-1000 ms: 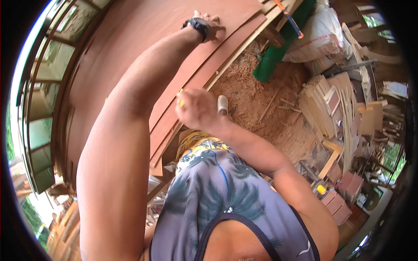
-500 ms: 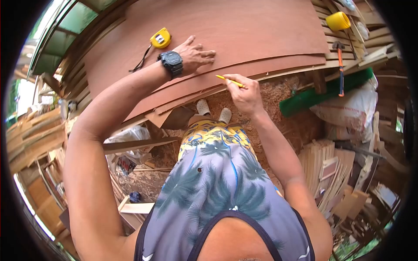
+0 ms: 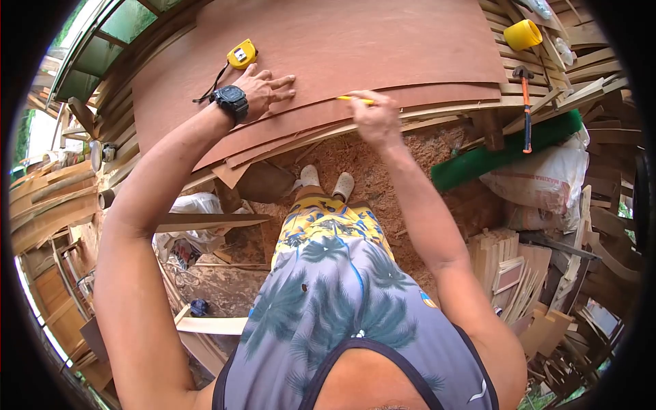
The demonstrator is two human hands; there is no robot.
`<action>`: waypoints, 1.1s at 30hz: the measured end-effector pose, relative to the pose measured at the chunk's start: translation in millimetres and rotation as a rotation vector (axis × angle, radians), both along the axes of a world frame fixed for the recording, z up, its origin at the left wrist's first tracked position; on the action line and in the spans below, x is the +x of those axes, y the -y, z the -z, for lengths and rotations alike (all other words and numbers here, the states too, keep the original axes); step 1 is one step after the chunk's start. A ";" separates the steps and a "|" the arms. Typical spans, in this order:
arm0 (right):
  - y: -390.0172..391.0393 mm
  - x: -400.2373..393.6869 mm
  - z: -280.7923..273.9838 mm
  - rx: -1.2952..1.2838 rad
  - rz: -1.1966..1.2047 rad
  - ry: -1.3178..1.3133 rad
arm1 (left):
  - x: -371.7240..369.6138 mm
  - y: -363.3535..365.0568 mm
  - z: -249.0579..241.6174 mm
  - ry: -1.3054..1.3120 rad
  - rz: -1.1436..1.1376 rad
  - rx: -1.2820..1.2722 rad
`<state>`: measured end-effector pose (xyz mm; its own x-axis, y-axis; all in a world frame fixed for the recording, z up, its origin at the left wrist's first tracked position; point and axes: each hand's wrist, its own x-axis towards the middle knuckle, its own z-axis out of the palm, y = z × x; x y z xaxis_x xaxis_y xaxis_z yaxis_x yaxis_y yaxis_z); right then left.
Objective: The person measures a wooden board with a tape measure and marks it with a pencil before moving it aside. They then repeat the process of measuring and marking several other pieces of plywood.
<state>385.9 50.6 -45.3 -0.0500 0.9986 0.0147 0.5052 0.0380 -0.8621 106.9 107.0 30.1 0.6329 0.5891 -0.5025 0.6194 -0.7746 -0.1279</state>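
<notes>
Gripping the slim yellow pencil (image 3: 345,98), the right hand (image 3: 378,121) is at the near edge of the reddish-brown wooden sheet (image 3: 348,41); the pencil's long axis runs leftward, toward the left hand (image 3: 258,96), fingers spread on that sheet.

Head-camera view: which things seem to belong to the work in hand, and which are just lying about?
Likely in the work:
slim yellow pencil, in right hand
reddish-brown flat sheet, under left hand
yellow tape measure with black strap, near left hand

Apparently lying about:
hammer with orange-and-black handle
short yellow cylinder
long green strip
white sack with print
</notes>
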 end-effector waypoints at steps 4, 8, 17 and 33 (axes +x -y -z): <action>-17.7 74.4 -9.9 0.101 0.226 0.108 | -1.1 4.9 9.7 0.011 -0.030 0.044; -19.2 73.5 -30.4 0.213 0.230 0.302 | -9.4 7.8 12.1 0.106 -0.042 0.068; 24.5 -101.1 -40.7 0.284 -0.140 0.397 | -48.7 38.7 29.2 0.336 -0.554 0.190; 76.5 -326.0 -50.8 0.229 -0.316 0.176 | -287.2 69.7 12.4 0.229 -0.923 -0.018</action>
